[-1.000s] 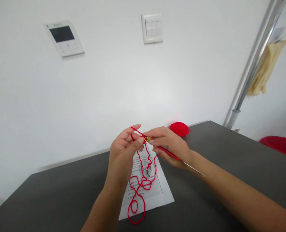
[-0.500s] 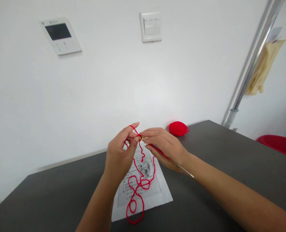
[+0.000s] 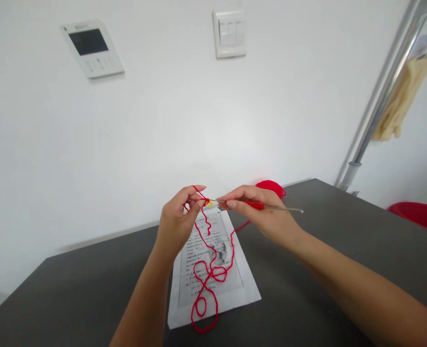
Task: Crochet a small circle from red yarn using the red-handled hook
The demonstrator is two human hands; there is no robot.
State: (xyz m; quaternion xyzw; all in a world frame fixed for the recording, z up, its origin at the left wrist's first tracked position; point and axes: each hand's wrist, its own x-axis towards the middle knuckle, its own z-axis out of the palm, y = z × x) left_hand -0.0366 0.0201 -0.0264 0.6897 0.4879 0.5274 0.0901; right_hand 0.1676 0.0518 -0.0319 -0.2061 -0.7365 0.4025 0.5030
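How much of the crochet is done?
Hardly any. Done: the yarn is looped over the left hand. In hand: the right hand holds the hook, its tip at the yarn by a small yellow bit. Left: almost all of it. No made piece shows, loose yarn lies on the paper, and the ball sits behind.

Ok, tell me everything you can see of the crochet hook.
A thin silvery metal rod with a red handle section, the crochet hook is held almost level above the table, working end toward the left hand, bare tail sticking out past the right hand, which pinches it at the red part. Its tip meets the red yarn beside a small yellow bit; the hook shape is too small to see.
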